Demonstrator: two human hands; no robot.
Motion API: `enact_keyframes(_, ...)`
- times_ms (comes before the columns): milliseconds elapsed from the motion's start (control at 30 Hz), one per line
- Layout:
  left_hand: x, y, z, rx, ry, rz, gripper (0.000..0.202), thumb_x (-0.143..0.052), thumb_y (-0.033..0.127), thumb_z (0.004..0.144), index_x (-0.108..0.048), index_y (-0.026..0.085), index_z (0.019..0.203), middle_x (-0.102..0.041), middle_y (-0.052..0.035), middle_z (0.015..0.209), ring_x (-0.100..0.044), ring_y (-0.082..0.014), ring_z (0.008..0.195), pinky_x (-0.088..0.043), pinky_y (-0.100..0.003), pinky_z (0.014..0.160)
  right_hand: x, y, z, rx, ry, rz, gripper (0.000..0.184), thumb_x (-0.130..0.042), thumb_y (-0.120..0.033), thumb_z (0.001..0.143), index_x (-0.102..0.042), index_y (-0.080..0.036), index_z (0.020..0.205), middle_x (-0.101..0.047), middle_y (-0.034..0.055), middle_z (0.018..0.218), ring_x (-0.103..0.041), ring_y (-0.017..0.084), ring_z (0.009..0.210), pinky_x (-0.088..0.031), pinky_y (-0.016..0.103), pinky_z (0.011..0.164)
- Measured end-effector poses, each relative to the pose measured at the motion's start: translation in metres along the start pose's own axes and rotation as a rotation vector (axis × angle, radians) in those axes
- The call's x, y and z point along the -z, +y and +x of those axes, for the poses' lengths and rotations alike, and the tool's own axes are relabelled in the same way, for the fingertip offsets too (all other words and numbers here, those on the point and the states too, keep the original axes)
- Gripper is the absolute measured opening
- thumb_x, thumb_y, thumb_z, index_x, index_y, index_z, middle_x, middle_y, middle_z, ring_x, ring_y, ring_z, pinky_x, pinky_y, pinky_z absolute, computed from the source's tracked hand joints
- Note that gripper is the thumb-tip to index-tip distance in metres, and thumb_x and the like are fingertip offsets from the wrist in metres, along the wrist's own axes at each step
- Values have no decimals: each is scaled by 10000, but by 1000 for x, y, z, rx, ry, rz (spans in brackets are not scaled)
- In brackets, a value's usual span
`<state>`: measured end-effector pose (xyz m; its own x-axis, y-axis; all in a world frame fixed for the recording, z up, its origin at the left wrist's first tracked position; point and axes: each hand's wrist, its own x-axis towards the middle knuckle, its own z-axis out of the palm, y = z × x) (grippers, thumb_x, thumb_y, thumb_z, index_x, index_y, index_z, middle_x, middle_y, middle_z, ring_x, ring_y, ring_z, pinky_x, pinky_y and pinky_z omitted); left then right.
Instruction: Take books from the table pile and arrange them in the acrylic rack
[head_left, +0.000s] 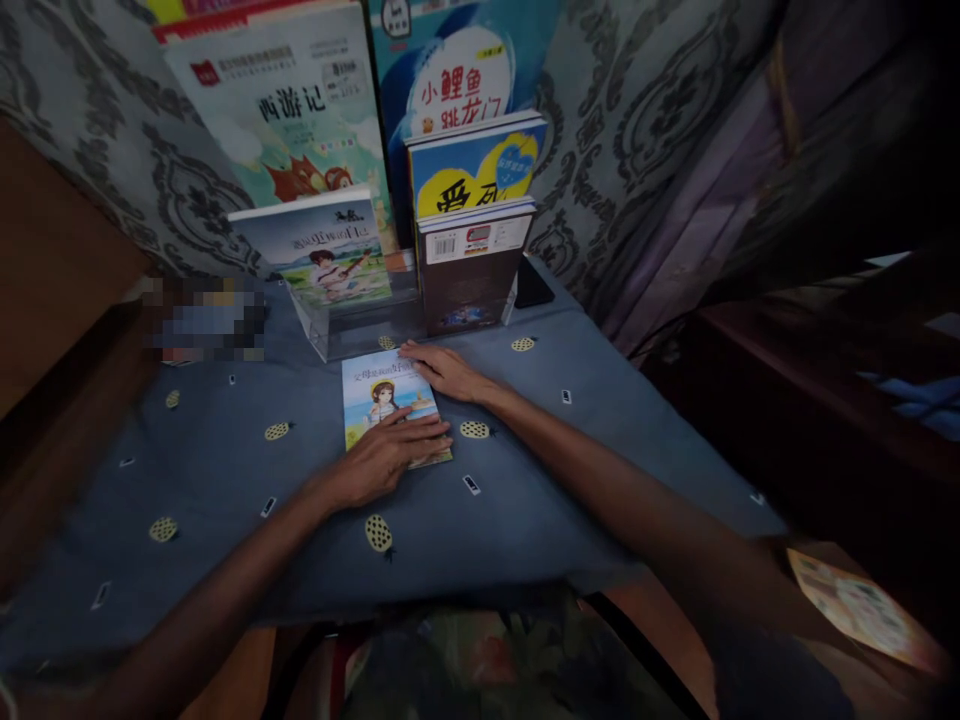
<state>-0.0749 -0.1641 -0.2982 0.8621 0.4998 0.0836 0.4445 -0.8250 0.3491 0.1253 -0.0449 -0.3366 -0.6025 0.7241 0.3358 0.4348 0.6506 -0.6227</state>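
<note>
A thin paperback book (362, 400) with a girl in a yellow hat on its cover lies flat on the blue tablecloth (502, 540). Across its lower part rests my left hand (390, 452), fingers stretched out and flat on the cover. My right hand (448, 372) lies at the book's upper right edge, its fingers extended over that corner and gripping nothing that I can see. Just behind the book stands a clear plastic book stand (367, 328), with a paperback showing a guitar player (349, 270) in its left side and a dark-backed book (471, 280) in its right side.
Taller books stand behind, among them a green-covered one (300, 130) and a blue one (457, 70), against patterned curtains (622, 100). A dark flat object (534, 283) lies right of the stand. A blurred item (210, 320) sits at left. An orange printed item (862, 610) is at lower right.
</note>
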Motion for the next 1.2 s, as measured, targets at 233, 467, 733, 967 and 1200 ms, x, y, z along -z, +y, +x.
enact_keyframes(233,9,-66,-14,306,214,89,477,-342,172,987,-515,224,1429,-513,-78,1505,-437,-187,1431,-291,-500,1214,1,-4,-3,19,-49,-107,441,-443,-227,978,-544,-168,1404,-545,112,1481,-402,228,1451,-356,484,1176)
enact_keyframes(467,19,-121,-31,496,369,59,462,-357,225,968,-575,186,1374,-556,-87,1465,-487,-204,1394,-358,-464,1181,-12,-55,3,-96,-131,-410,437,-455,-311,1007,-537,-152,1406,-477,170,1525,-342,299,1478,-235,588,1192)
enact_keyframes(733,17,-124,-30,452,397,22,459,-376,228,956,-592,187,1359,-576,-91,1444,-491,-204,1391,-372,-459,1171,-62,-117,-13,178,-264,-335,431,-433,-298,1027,-539,-114,1402,-471,185,1525,-344,275,1480,-266,518,1213)
enact_keyframes(967,16,-124,-30,455,410,15,444,-379,260,977,-598,170,1353,-576,-110,1441,-493,-225,1389,-373,-465,1169,-57,-139,-51,279,-390,-263,467,-404,-313,1045,-461,-130,1471,-399,116,1586,-280,218,1508,-237,425,1249)
enact_keyframes(1200,15,-123,-30,466,391,35,441,-359,247,987,-591,187,1358,-569,-86,1453,-475,-218,1403,-365,-458,1175,-35,-125,-87,173,-309,-231,557,-506,-383,1004,-404,-176,1511,-374,129,1596,-260,220,1514,-250,468,1248)
